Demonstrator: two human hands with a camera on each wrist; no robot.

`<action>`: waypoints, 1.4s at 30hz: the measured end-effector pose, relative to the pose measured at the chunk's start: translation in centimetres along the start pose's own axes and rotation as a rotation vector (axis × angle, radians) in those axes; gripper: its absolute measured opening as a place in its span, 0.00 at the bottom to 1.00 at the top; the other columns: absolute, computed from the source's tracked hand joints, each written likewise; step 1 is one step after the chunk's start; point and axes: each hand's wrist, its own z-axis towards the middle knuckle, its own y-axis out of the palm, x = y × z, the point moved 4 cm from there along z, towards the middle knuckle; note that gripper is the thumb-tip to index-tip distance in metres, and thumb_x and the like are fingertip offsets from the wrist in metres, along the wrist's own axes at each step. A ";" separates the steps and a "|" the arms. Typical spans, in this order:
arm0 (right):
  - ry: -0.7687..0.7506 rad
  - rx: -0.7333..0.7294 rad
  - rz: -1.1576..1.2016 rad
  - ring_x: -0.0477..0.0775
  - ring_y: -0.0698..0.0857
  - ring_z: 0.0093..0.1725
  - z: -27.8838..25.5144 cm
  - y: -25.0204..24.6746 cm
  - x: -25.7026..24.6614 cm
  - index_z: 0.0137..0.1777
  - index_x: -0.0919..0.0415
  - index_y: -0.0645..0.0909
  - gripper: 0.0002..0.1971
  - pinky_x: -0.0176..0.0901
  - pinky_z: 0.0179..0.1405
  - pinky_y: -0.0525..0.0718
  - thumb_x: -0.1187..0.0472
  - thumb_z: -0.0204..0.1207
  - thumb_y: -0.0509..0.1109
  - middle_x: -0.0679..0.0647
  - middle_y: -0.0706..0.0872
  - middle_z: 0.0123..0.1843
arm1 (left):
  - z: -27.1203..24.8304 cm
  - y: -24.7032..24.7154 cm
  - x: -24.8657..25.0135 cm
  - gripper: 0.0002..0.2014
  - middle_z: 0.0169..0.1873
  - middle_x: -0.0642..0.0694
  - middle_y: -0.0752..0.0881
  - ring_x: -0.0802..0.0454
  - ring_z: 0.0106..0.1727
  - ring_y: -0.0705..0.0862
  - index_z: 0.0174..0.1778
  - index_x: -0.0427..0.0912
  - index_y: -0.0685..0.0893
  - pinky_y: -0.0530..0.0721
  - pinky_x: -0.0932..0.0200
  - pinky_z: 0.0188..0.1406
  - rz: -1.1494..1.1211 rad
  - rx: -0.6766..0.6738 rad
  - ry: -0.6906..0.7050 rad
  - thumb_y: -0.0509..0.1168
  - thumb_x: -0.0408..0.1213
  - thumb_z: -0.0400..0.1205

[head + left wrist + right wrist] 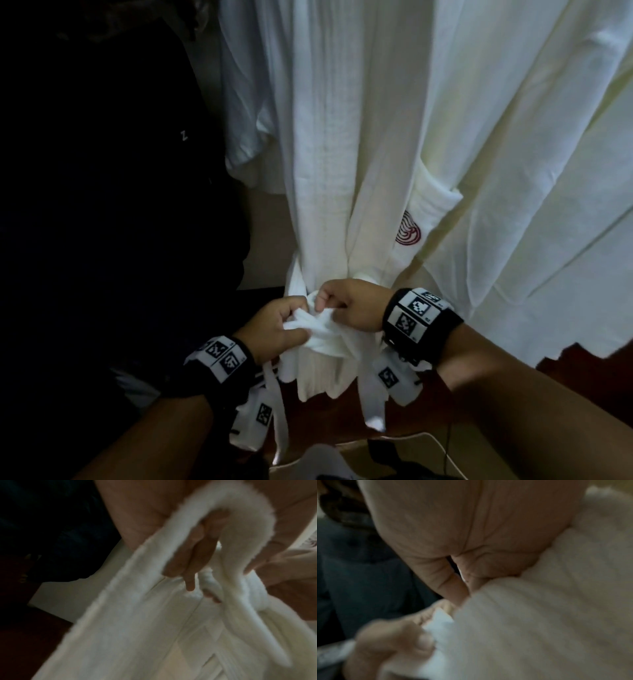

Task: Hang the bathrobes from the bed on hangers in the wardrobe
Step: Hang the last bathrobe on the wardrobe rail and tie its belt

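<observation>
A white bathrobe (329,154) with a red emblem (407,233) on its pocket hangs in front of me. Its white belt (318,325) is gathered at waist height, and both hands work on it there. My left hand (277,325) grips a loop of the belt (223,507), which runs over its fingers (185,561) in the left wrist view. My right hand (346,301) pinches the belt from the right, fingers curled into the cloth (539,615). Two belt ends (373,404) dangle below the hands.
A second pale robe (531,171) hangs close on the right. A dark garment (120,171) fills the left side, with another white cloth (246,102) behind it. Dark red wood (582,377) shows low on the right, and a thin cable (448,445) lies near the bottom.
</observation>
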 end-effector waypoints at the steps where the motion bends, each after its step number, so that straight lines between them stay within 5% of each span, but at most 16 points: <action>1: -0.003 0.004 0.045 0.35 0.79 0.39 -0.4 0.1 0.3 0.51 0.47 0.79 0.16 0.22 0.39 0.74 0.71 0.72 0.64 0.39 0.83 0.42 | 0.2 0.2 -0.1 0.07 0.28 0.53 0.75 0.57 0.30 0.73 0.32 0.52 0.77 0.71 0.61 0.30 -0.015 -0.004 -0.004 0.69 0.38 0.67; 7: 0.039 0.265 0.038 0.35 0.81 0.37 -2.1 -0.6 2.0 0.43 0.48 0.88 0.10 0.21 0.41 0.75 0.66 0.70 0.73 0.39 0.85 0.38 | 0.9 1.7 0.0 0.06 0.27 0.51 0.75 0.54 0.30 0.73 0.32 0.46 0.78 0.71 0.61 0.30 -0.111 0.042 0.053 0.70 0.36 0.67; 10: 0.032 0.373 0.092 0.34 0.84 0.37 -2.7 -0.5 2.8 0.33 0.48 0.84 0.10 0.25 0.39 0.78 0.65 0.67 0.77 0.37 0.84 0.32 | 1.3 1.9 0.5 0.11 0.26 0.54 0.73 0.58 0.29 0.71 0.29 0.48 0.75 0.70 0.64 0.28 -0.137 0.091 0.072 0.69 0.29 0.68; 13: 0.021 0.483 0.106 0.40 0.82 0.33 -3.0 -0.1 3.3 0.30 0.50 0.77 0.13 0.29 0.33 0.77 0.62 0.64 0.80 0.43 0.84 0.31 | 1.9 1.7 0.4 0.14 0.25 0.57 0.70 0.61 0.28 0.69 0.27 0.50 0.71 0.69 0.66 0.27 -0.122 0.153 0.064 0.71 0.33 0.69; 19: -0.062 0.774 0.189 0.39 0.77 0.42 -4.5 2.9 3.5 0.46 0.54 0.76 0.17 0.29 0.41 0.75 0.57 0.64 0.81 0.46 0.79 0.44 | 2.4 1.4 0.1 0.20 0.32 0.40 0.76 0.48 0.34 0.74 0.39 0.27 0.71 0.74 0.57 0.31 -0.361 0.203 -0.026 0.72 0.40 0.68; 22: 0.111 0.693 0.271 0.39 0.78 0.45 -5.3 6.2 5.0 0.52 0.47 0.71 0.24 0.31 0.45 0.78 0.53 0.63 0.83 0.43 0.77 0.47 | 2.3 0.9 0.3 0.24 0.36 0.37 0.79 0.45 0.37 0.77 0.42 0.22 0.71 0.79 0.57 0.32 -0.471 0.198 -0.062 0.73 0.39 0.66; 26: 0.296 0.447 0.341 0.43 0.83 0.43 -4.6 8.2 6.8 0.60 0.46 0.71 0.27 0.35 0.44 0.83 0.49 0.66 0.81 0.42 0.81 0.51 | 2.4 0.3 0.3 0.19 0.37 0.35 0.82 0.45 0.37 0.81 0.46 0.31 0.79 0.81 0.57 0.34 -0.577 0.197 -0.103 0.74 0.37 0.64; 28: 0.283 0.335 0.249 0.45 0.85 0.45 -3.9 8.3 7.0 0.62 0.51 0.78 0.21 0.42 0.47 0.86 0.48 0.72 0.76 0.45 0.84 0.54 | 2.4 0.2 0.1 0.18 0.38 0.34 0.81 0.44 0.38 0.80 0.44 0.35 0.80 0.79 0.56 0.34 -0.595 0.195 -0.121 0.74 0.39 0.63; 30: 0.281 0.271 0.265 0.46 0.87 0.37 -3.6 7.6 6.4 0.53 0.52 0.82 0.08 0.47 0.43 0.89 0.51 0.79 0.70 0.47 0.87 0.43 | 2.2 0.0 0.0 0.19 0.37 0.35 0.82 0.44 0.39 0.80 0.42 0.33 0.80 0.80 0.56 0.36 -0.540 0.221 -0.107 0.74 0.41 0.62; 31: 0.287 0.304 0.310 0.44 0.87 0.32 -3.8 6.7 6.0 0.48 0.51 0.82 0.04 0.46 0.38 0.89 0.53 0.81 0.68 0.46 0.87 0.37 | 2.2 -0.3 -0.2 0.20 0.36 0.36 0.82 0.46 0.39 0.81 0.41 0.31 0.79 0.80 0.56 0.36 -0.458 0.244 -0.094 0.74 0.43 0.62; 33: 0.206 0.589 0.278 0.42 0.85 0.30 -4.7 3.0 4.6 0.42 0.51 0.83 0.06 0.45 0.36 0.87 0.56 0.81 0.68 0.46 0.86 0.32 | 1.8 -1.1 -0.4 0.23 0.34 0.42 0.83 0.51 0.37 0.81 0.40 0.29 0.79 0.80 0.57 0.38 -0.241 0.274 -0.057 0.73 0.47 0.64; 36: -0.132 1.096 0.074 0.44 0.83 0.38 -6.2 -3.4 0.7 0.44 0.58 0.86 0.03 0.36 0.40 0.82 0.65 0.72 0.73 0.49 0.87 0.40 | 1.1 -1.4 -0.2 0.17 0.34 0.47 0.84 0.56 0.36 0.82 0.42 0.35 0.85 0.80 0.60 0.37 -0.073 0.247 -0.039 0.75 0.45 0.68; 38: -0.307 1.180 -0.018 0.48 0.83 0.44 -5.0 -5.3 -1.4 0.45 0.62 0.87 0.07 0.35 0.46 0.81 0.71 0.68 0.73 0.54 0.86 0.45 | 0.9 -0.8 0.4 0.09 0.31 0.52 0.85 0.60 0.34 0.82 0.40 0.37 0.85 0.79 0.66 0.34 -0.031 0.208 -0.025 0.76 0.37 0.73; 40: -0.400 1.057 -0.163 0.54 0.85 0.47 -2.2 -5.0 -2.5 0.46 0.64 0.88 0.08 0.41 0.50 0.82 0.71 0.69 0.73 0.59 0.87 0.46 | 0.6 -0.4 1.0 0.10 0.25 0.58 0.80 0.64 0.29 0.77 0.33 0.42 0.81 0.74 0.70 0.29 -0.017 0.205 0.005 0.75 0.30 0.75; 42: -0.278 0.627 -0.322 0.60 0.87 0.48 1.6 -2.1 -1.9 0.48 0.62 0.89 0.08 0.45 0.50 0.84 0.66 0.72 0.71 0.60 0.88 0.46 | 0.3 -0.4 1.0 0.15 0.23 0.59 0.77 0.65 0.27 0.74 0.30 0.47 0.77 0.72 0.70 0.28 0.006 0.235 0.023 0.76 0.31 0.75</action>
